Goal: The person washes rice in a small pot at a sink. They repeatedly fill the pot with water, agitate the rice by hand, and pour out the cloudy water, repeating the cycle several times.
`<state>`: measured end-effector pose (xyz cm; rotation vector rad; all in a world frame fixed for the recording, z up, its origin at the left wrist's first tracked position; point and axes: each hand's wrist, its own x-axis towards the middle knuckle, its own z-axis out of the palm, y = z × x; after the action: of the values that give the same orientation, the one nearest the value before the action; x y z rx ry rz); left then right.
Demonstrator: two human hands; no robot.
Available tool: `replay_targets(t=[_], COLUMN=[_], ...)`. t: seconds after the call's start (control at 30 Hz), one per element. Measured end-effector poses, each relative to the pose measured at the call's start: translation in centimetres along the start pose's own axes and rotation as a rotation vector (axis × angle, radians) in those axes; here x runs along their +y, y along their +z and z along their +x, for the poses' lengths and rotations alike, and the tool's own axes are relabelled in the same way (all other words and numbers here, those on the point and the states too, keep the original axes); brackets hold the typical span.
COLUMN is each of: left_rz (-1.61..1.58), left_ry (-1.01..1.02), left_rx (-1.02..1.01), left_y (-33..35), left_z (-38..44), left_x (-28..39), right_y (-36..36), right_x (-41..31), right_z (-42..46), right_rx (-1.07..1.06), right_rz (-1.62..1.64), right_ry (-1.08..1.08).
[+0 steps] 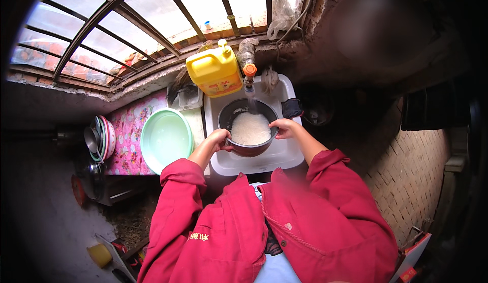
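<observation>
A dark inner pot (251, 151) with white rice grains (250, 129) in it is held over the white sink basin (263, 168). My left hand (220, 139) grips its left rim, and my right hand (283, 127) grips the rim on the right. Above the pot is a tap with an orange handle (249, 69). Water (251, 102) runs from its spout into the pot, towards the far side of the rice. The pot's underside and some of my fingertips are hidden.
A yellow jug with a pump (215, 73) stands at the sink's back left corner. To the left, a pale green basin (166, 140) sits on a pink floral cloth (126, 145), near stacked bowls (105, 136). Dark cloth (292, 108) hangs on the sink's right rim. Window bars (183, 12) rise behind.
</observation>
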<state>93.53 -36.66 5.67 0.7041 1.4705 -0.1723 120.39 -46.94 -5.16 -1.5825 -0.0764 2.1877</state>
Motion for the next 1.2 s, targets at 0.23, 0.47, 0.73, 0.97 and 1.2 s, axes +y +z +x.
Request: replay_targets(t=[0.23,0.47,0.73,0.97,1.2], left_rz=[-0.020,-0.419,-0.484,-0.320,-0.195], left_ry=[0.181,0.044,-0.003,-0.067,-0.015], left_rx=[0.139,-0.019,0.048,-0.023,0.030], left_y=[-0.8,6.6,5.8,0.9,-0.8], left_z=[0.0,0.1,0.9,1.4,1.9], left_x=[-1.3,-4.7,-2.5,-1.9,-1.7], right_y=[3.8,7.0,5.6,2.0,5.4], right_x=[-0.3,0.8,2.0,-0.9,-1.6], right_z=[-1.1,-2.8,-2.9,-2.7,-2.3], right_rx=[0.265,0.346,0.117,0.137,0.264], right_rz=[0.097,0.233,0.084,-0.025,0.028], right_ry=[-0.098,-0.212,-0.151,-0.003,-0.200])
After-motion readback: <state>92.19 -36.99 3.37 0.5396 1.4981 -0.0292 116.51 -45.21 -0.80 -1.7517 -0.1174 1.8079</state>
